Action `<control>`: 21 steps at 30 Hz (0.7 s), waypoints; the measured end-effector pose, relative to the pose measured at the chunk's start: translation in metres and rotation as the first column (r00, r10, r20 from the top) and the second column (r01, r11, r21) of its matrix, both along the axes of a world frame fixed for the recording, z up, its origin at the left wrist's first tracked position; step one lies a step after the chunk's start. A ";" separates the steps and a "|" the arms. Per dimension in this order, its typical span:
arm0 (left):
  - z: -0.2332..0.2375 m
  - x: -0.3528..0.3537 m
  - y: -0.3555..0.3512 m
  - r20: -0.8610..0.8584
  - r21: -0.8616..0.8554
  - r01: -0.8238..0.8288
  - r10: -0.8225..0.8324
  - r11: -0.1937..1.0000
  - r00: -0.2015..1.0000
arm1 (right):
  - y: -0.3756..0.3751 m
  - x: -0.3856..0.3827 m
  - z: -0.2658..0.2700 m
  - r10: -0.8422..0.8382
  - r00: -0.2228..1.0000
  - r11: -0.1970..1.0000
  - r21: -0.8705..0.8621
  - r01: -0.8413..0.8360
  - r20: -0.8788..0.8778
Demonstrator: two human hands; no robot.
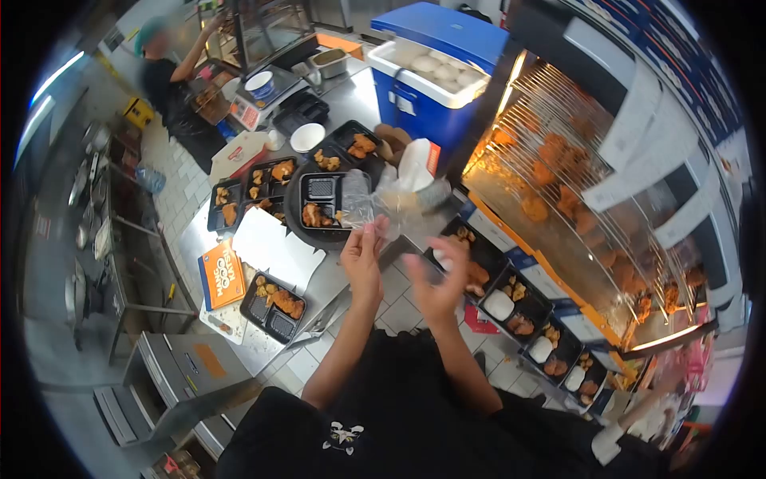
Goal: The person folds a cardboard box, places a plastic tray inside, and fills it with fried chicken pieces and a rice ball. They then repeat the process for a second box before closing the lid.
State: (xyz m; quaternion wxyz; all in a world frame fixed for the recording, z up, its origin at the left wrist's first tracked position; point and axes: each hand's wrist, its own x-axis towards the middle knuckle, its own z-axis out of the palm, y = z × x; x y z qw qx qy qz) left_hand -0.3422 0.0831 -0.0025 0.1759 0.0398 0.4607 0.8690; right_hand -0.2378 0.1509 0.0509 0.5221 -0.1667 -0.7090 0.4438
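Observation:
My left hand (363, 259) pinches the edge of a thin clear plastic bag (358, 201) between thumb and fingers. The crumpled bag overlaps the right side of a black compartment tray (306, 196), which has fried chicken pieces (314, 215) in its lower left part. To the right, my right hand (437, 289) is raised over the floor, slightly blurred, with its fingers apart and nothing in them. More clear plastic (403, 197) lies bunched beyond my hands, beside a white and orange packet (418, 164).
Several filled black trays (274, 306) stand on the steel table (331, 275). A blue cooler (431, 108) holds pale wrapped portions. On the right, a warming cabinet (550, 184) stands above a row of meal trays (517, 294). One person (171, 84) works at the far left.

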 end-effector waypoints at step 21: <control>0.067 0.010 0.086 -0.239 0.373 0.253 -0.171 0.893 0.956 | 0.068 -0.004 -0.006 0.186 0.949 0.913 0.313 -0.262 0.254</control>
